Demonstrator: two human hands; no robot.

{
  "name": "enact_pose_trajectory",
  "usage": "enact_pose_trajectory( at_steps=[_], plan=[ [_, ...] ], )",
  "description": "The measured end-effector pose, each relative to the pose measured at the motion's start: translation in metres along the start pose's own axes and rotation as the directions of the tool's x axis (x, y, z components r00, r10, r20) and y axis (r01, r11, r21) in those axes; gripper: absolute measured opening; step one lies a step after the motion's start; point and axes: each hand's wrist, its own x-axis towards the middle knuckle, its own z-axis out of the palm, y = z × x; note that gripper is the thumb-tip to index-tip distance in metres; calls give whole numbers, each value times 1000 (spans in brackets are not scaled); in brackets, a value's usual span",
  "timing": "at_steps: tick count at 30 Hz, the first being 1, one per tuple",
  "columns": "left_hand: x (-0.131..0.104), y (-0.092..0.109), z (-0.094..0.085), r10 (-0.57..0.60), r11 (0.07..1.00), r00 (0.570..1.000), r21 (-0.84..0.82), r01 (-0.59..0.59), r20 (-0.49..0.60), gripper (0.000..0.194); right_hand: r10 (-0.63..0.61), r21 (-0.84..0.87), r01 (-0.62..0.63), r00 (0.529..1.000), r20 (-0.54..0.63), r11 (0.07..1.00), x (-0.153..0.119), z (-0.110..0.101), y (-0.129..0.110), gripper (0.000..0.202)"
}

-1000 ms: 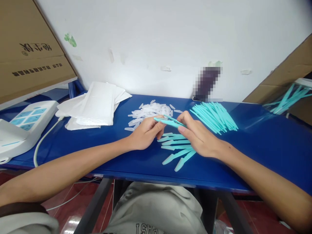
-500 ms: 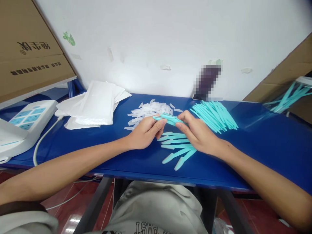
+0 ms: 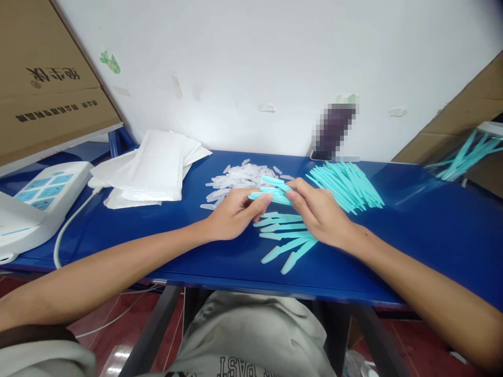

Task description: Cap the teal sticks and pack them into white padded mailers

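Observation:
Several turquoise eyebrow razors (image 3: 278, 197) are pinched between the thumb and fingers of my left hand (image 3: 236, 213). My right hand (image 3: 314, 209) grips one eyebrow razor (image 3: 275, 183), tilted up just above that bunch. Its fingers are also close to the bunch's right end; whether they touch it is unclear. Below both hands, capped eyebrow razors (image 3: 283, 236) lie fanned out on the blue table (image 3: 220, 262). Behind my left hand is a heap of translucent blade caps (image 3: 236, 177). A pile of turquoise razors (image 3: 348, 186) lies beyond my right hand.
White paper-like sheets or bags (image 3: 157, 167) are stacked at left, near a white power strip (image 3: 58, 180) with its cable. A pixelated phone-like object (image 3: 334, 131) leans on the wall. Cardboard boxes (image 3: 51, 104) stand at left and right. More turquoise sticks (image 3: 467, 157) are in a clear container at far right.
One razor has been lifted away from the bunch by my right hand and now angles upward. My left hand keeps the others, in nearly the same place.

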Motion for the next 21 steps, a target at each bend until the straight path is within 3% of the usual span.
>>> enact_pose_trajectory(
  at_steps=[6, 10, 17, 21],
  plan=[
    [3, 0, -3, -11, 998, 999, 67, 13, -31, 53, 8, -22, -9, 999, -44, 1000, -2, 0, -8, 23],
    [4, -2, -5, -18, 1000, 998, 14, 19, -68, 55, -14, -11, 13, 999, -41, 1000, -1, -1, -10, 22],
    [3, -5, -4, -35, 999, 998, -3, 35, -60, 45, 4, -9, -4, 1000, 22, 1000, 0, -2, -1, 23],
    [3, -3, -4, -29, 999, 997, 24, 31, -65, 45, -19, 22, 19, 1000, -21, 1000, 0, -2, -4, 22]
  ],
)
